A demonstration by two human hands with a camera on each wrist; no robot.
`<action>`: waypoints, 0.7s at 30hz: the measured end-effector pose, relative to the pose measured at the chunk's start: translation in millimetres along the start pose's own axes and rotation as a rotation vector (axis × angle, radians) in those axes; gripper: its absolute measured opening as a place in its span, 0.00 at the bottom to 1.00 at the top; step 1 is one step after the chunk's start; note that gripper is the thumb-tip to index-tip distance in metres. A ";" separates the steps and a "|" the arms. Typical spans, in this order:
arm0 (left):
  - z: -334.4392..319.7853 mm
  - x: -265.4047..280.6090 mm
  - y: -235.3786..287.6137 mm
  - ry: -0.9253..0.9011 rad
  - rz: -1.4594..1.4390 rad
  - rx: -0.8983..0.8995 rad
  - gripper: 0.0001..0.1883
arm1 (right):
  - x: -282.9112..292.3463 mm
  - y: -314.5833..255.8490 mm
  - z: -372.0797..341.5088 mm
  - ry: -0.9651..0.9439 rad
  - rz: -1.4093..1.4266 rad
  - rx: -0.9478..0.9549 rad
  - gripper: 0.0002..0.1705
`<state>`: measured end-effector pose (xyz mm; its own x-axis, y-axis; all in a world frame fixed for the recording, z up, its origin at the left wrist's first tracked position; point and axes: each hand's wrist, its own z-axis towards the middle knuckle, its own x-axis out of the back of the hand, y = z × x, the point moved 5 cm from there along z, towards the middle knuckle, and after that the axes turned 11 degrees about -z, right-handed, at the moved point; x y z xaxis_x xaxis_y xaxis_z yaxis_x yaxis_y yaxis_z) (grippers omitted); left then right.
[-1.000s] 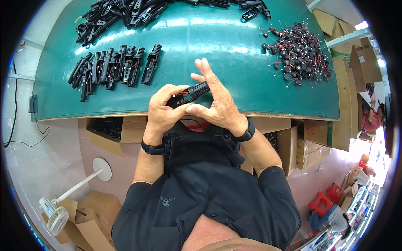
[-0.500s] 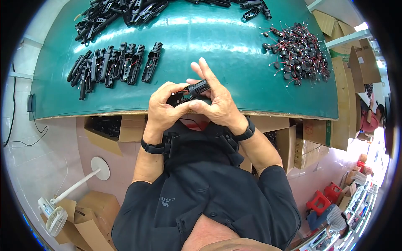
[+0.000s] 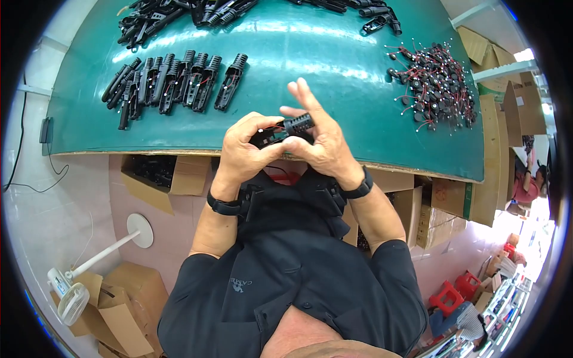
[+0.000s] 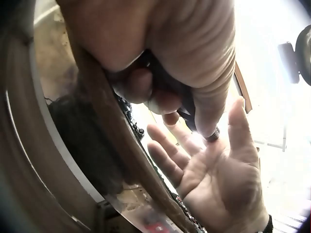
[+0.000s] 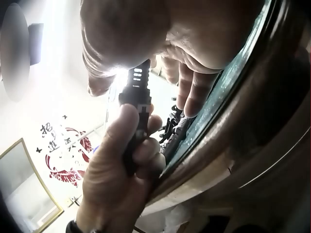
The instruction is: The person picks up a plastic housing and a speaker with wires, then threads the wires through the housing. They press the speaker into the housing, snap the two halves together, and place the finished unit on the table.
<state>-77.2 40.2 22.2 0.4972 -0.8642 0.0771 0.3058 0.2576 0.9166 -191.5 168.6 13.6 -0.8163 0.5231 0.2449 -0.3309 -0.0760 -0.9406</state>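
My left hand [image 3: 245, 152] grips a black plastic handle housing [image 3: 299, 123], its fingers and thumb curled round the body. A thin red wire shows along the housing's open side, and the ribbed, slotted end points toward my right hand [image 3: 328, 146]. That ribbed end meets the right palm near the base of the thumb, while the right fingers stretch out straight past it. In the right wrist view the slotted neck of the housing [image 5: 137, 90] rises out of the left fist toward the right hand. Much of the housing's body is hidden inside the left fingers.
On the green table [image 3: 334, 77], a row of similar black housings [image 3: 194, 83] lies to the left, with a larger heap [image 3: 155, 21] behind. Small round black parts with red wires [image 3: 434, 83] are piled at right. Cardboard boxes [image 3: 191, 176] stand below the table edge.
The head view has shifted, so the table's contents appear a little farther right. Both hands keep nearly the same hold and position around the housing.
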 end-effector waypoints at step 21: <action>-5.3 4.9 -6.1 0.094 -0.063 0.189 0.26 | 13.6 7.1 7.0 0.048 0.261 -0.231 0.32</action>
<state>-72.3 36.7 15.0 0.5585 -0.8294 -0.0114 0.1852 0.1113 0.9764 -208.2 169.2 11.9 -0.8345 0.5507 -0.0173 0.0063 -0.0217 -0.9997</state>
